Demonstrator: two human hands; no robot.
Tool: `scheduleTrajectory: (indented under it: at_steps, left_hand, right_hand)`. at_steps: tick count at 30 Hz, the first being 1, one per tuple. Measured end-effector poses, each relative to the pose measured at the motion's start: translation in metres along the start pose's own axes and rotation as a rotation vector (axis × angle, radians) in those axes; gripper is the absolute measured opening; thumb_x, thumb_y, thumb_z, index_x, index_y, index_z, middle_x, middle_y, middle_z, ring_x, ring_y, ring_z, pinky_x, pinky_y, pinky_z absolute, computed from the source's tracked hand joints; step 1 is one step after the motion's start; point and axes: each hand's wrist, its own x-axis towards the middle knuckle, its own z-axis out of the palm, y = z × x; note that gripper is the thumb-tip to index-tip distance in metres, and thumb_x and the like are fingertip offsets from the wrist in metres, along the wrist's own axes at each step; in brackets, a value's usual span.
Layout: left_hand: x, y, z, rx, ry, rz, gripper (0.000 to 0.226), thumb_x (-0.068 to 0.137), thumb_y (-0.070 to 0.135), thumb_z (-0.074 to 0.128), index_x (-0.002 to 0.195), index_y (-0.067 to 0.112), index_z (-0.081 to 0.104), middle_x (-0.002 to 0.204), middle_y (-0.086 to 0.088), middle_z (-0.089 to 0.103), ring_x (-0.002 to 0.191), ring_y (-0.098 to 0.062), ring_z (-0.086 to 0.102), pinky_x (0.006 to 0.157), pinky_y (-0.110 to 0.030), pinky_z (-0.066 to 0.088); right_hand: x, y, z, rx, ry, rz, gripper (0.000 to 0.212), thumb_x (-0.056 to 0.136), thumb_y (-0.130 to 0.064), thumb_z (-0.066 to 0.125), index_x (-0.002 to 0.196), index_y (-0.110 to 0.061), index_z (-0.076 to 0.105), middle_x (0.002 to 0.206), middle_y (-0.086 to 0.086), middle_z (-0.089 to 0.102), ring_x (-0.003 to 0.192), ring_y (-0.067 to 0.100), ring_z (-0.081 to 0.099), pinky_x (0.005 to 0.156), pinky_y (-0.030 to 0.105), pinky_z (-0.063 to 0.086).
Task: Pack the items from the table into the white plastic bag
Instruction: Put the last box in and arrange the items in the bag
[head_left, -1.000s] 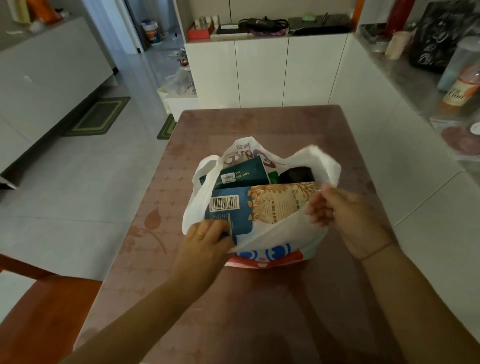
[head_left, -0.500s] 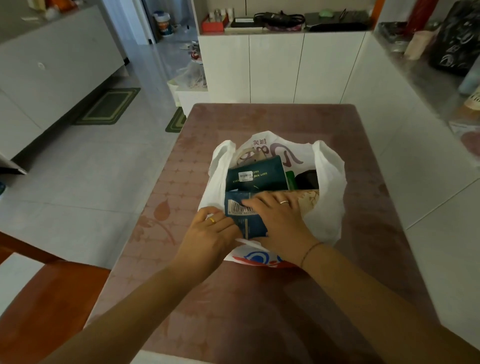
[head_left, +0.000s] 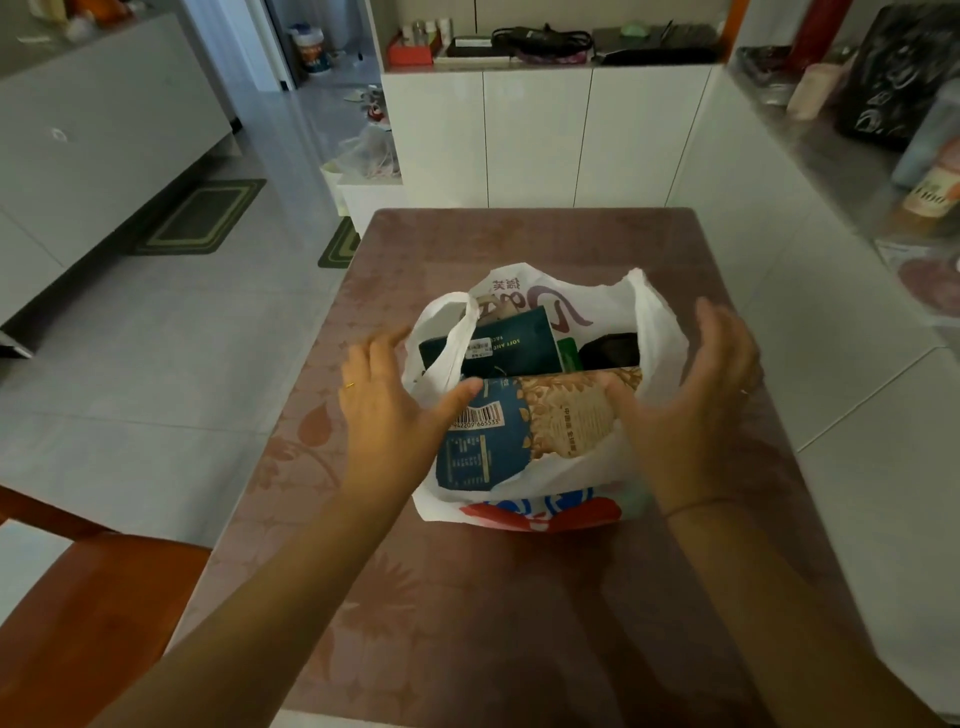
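The white plastic bag (head_left: 655, 332) stands at the middle of the bench (head_left: 519, 623), mouth up. Both hands are spread wide and hold nothing: the left hand (head_left: 387, 410) at nine o'clock of the bag with its thumb on the blue packet (head_left: 480, 447), the right hand (head_left: 696, 400) at three o'clock. A dark green packet (head_left: 511, 345) stands behind, at twelve o'clock of the blue one

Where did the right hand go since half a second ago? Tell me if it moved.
Yes. The right hand left the blue packet and now hovers open by the white bag's right side.
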Motion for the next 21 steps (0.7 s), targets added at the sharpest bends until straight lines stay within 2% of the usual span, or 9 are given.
scheduleTrajectory:
  at_steps: [2, 3, 5, 7, 10, 12, 16, 19, 21]
  left_hand:
    - [0.009, 0.008, 0.005, -0.072, -0.025, 0.003, 0.045, 0.074, 0.059, 0.06, 0.109, 0.032, 0.05, 0.115, 0.008, 0.048, 0.11, -0.01, 0.044, 0.095, -0.036, 0.042]
    - [0.013, 0.013, 0.006, -0.099, -0.038, 0.018, 0.031, 0.079, 0.053, 0.06, 0.101, 0.033, 0.052, 0.109, 0.009, 0.051, 0.103, -0.004, 0.048, 0.089, -0.029, 0.044]
    - [0.023, 0.024, 0.006, -0.137, -0.117, 0.067, 0.013, 0.086, 0.04, 0.06, 0.09, 0.028, 0.058, 0.093, 0.007, 0.062, 0.078, 0.004, 0.057, 0.069, -0.017, 0.051]
    - [0.035, 0.035, 0.003, -0.255, -0.212, 0.065, 0.013, 0.09, 0.031, 0.057, 0.083, 0.021, 0.063, 0.072, 0.008, 0.066, 0.059, -0.001, 0.059, 0.057, -0.023, 0.054]
    - [0.06, 0.048, -0.012, -0.491, -0.071, -0.056, 0.018, 0.091, 0.026, 0.057, 0.074, 0.022, 0.061, 0.056, 0.007, 0.058, 0.049, -0.005, 0.052, 0.05, -0.02, 0.049]
    - [0.071, 0.047, -0.02, -0.517, 0.073, -0.076, 0.02, 0.092, 0.026, 0.056, 0.073, 0.022, 0.061, 0.058, 0.004, 0.056, 0.047, -0.002, 0.049, 0.049, -0.015, 0.046]
    - [0.062, 0.034, -0.012, -0.491, 0.095, -0.044, 0.019, 0.093, 0.031, 0.053, 0.075, 0.026, 0.058, 0.06, 0.003, 0.055, 0.049, -0.001, 0.048, 0.051, -0.014, 0.046]
    - [0.052, 0.023, -0.001, -0.462, 0.058, -0.037, 0.013, 0.094, 0.033, 0.05, 0.092, 0.023, 0.058, 0.073, 0.006, 0.06, 0.063, 0.0, 0.056, 0.063, -0.019, 0.049]
    - [0.046, 0.014, 0.002, -0.459, 0.024, -0.06, 0.027, 0.09, 0.043, 0.051, 0.109, 0.024, 0.052, 0.097, 0.007, 0.063, 0.088, -0.005, 0.061, 0.078, -0.029, 0.053]
  right_hand:
    - [0.014, 0.007, -0.004, 0.055, -0.114, 0.186, 0.088, 0.072, -0.042, 0.074, 0.144, -0.021, 0.028, 0.143, 0.005, 0.039, 0.131, 0.025, 0.035, 0.1, 0.047, 0.041]
    - [0.022, 0.009, -0.005, 0.146, -0.183, 0.231, 0.078, 0.076, -0.041, 0.071, 0.142, -0.023, 0.032, 0.134, 0.001, 0.047, 0.124, 0.023, 0.044, 0.091, 0.038, 0.047]
    - [0.038, 0.006, -0.007, 0.326, -0.344, 0.246, 0.04, 0.086, -0.034, 0.062, 0.123, -0.022, 0.055, 0.103, -0.008, 0.061, 0.102, 0.019, 0.06, 0.07, 0.023, 0.048]
    - [0.055, -0.002, -0.013, 0.471, -0.439, 0.198, 0.012, 0.091, -0.028, 0.055, 0.093, -0.023, 0.066, 0.071, -0.014, 0.063, 0.076, 0.014, 0.063, 0.066, 0.024, 0.051]
    - [0.086, -0.015, -0.024, 0.65, -0.404, 0.116, 0.015, 0.09, -0.024, 0.053, 0.087, -0.027, 0.068, 0.05, -0.013, 0.054, 0.057, 0.008, 0.054, 0.074, 0.03, 0.056]
    - [0.1, -0.017, -0.028, 0.664, -0.347, 0.083, 0.016, 0.089, -0.026, 0.054, 0.09, -0.029, 0.069, 0.051, -0.014, 0.055, 0.058, 0.008, 0.054, 0.08, 0.032, 0.056]
    - [0.092, -0.011, -0.02, 0.614, -0.303, 0.037, 0.014, 0.09, -0.019, 0.053, 0.094, -0.025, 0.065, 0.059, -0.012, 0.058, 0.062, 0.005, 0.056, 0.075, 0.025, 0.052]
    - [0.073, -0.001, -0.01, 0.528, -0.33, 0.067, 0.02, 0.091, -0.016, 0.055, 0.11, -0.023, 0.058, 0.088, -0.002, 0.064, 0.078, 0.006, 0.061, 0.077, 0.025, 0.055]
    - [0.059, 0.007, -0.006, 0.471, -0.299, 0.077, 0.042, 0.088, -0.02, 0.06, 0.127, -0.027, 0.047, 0.112, 0.0, 0.059, 0.093, 0.003, 0.058, 0.071, 0.009, 0.052]
